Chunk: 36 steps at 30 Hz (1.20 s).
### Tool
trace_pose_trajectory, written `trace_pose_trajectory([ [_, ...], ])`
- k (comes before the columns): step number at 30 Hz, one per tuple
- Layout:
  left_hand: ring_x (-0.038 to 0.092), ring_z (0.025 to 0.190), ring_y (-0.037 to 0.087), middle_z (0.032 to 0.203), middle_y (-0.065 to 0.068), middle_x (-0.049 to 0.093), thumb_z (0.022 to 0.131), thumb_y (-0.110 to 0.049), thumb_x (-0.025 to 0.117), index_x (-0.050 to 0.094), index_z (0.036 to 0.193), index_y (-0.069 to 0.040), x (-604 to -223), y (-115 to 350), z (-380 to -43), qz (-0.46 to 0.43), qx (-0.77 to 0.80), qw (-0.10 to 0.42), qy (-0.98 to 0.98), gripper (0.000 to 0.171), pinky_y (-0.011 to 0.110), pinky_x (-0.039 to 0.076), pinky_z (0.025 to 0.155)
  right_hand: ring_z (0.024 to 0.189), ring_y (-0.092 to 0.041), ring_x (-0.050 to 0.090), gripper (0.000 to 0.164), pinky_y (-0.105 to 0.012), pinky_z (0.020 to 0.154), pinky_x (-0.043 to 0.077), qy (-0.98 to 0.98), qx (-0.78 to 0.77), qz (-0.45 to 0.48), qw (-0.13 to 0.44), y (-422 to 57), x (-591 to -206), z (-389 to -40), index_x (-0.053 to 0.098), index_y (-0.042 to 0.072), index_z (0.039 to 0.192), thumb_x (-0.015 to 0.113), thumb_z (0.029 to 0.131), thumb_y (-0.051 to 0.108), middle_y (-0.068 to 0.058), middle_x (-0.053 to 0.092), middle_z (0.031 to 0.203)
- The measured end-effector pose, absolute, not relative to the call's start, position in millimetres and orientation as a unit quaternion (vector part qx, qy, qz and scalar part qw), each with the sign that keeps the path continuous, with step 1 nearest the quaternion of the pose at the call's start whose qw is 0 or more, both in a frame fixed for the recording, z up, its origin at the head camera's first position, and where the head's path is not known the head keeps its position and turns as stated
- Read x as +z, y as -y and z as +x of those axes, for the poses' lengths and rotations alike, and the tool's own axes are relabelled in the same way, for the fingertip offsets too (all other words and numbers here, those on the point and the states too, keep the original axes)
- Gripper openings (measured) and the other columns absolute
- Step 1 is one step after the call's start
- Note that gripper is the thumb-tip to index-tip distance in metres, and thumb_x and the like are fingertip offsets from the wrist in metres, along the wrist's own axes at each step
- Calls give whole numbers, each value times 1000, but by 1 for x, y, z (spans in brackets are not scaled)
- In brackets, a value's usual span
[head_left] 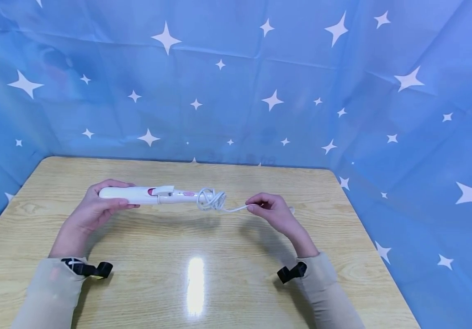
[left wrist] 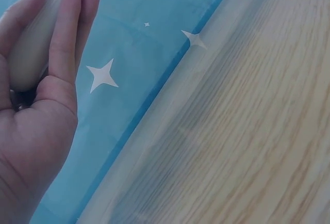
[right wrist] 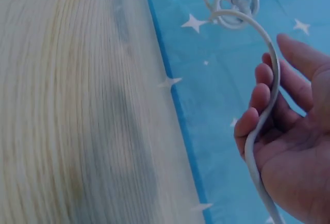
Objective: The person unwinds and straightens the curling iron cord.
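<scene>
My left hand (head_left: 92, 208) grips the thick white end of a curling iron (head_left: 133, 195), thumb on the near side and fingers on the far side. The iron lies level over the table, its pink-marked handle pointing right. A white power cord (head_left: 211, 199) is looped in a bundle around the handle's end. From that bundle the cord runs right to my right hand (head_left: 273, 211), which pinches it between thumb and fingers. In the right wrist view, the cord (right wrist: 252, 157) passes over curled fingers (right wrist: 260, 97) and down across the palm.
A wood-grain table (head_left: 149, 283) lies below both hands, with a bright light reflection near its front. Blue cloth (head_left: 219, 119) with white stars hangs behind and along the sides. Each wrist carries a black strapped camera, including one (head_left: 92, 269) on the left.
</scene>
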<state>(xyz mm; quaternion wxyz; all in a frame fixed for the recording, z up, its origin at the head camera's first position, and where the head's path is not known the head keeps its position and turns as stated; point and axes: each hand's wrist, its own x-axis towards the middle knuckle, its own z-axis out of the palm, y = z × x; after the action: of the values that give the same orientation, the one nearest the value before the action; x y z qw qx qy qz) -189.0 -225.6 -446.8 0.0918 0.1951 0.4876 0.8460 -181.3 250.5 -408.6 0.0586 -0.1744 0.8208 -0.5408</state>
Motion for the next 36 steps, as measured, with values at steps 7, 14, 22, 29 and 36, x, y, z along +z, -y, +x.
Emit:
trace_pose_trajectory([
  [7, 66, 111, 26, 124, 14, 68, 89, 29, 52, 73, 117, 3, -448, 228, -189, 193, 848, 102, -483, 43, 43, 62, 88, 74, -22, 52, 16, -28, 60, 45, -829, -543, -132, 24, -267, -415, -184, 76, 2, 108, 70, 99, 15, -9, 68, 94],
  [14, 67, 111, 28, 125, 15, 67, 90, 29, 50, 72, 118, 4, -448, 230, -187, 195, 853, 98, -474, 43, 44, 61, 87, 77, -23, 57, 16, -38, 65, 53, -833, -540, -113, 25, -273, -415, -184, 75, 2, 108, 71, 99, 15, -9, 69, 96],
  [22, 66, 112, 28, 125, 15, 67, 90, 29, 50, 72, 117, 4, -447, 230, -186, 195, 854, 96, -473, 44, 44, 61, 87, 78, -18, 58, 20, -38, 67, 55, -829, -542, -132, 41, -270, -414, -182, 72, -3, 110, 71, 98, 12, -8, 70, 99],
  [29, 67, 112, 28, 125, 15, 67, 91, 29, 49, 72, 117, 4, -447, 232, -185, 195, 857, 95, -468, 43, 44, 61, 87, 88, -27, 63, 23, -43, 78, 59, -824, -545, -146, 46, -268, -415, -182, 70, -9, 113, 65, 102, 11, -14, 70, 101],
  [36, 67, 111, 27, 125, 15, 67, 90, 29, 49, 72, 117, 2, -449, 230, -186, 198, 852, 98, -475, 45, 44, 61, 87, 100, -29, 68, 26, -46, 94, 60, -815, -550, -170, 69, -262, -417, -184, 68, -11, 115, 57, 106, 11, -19, 71, 106],
])
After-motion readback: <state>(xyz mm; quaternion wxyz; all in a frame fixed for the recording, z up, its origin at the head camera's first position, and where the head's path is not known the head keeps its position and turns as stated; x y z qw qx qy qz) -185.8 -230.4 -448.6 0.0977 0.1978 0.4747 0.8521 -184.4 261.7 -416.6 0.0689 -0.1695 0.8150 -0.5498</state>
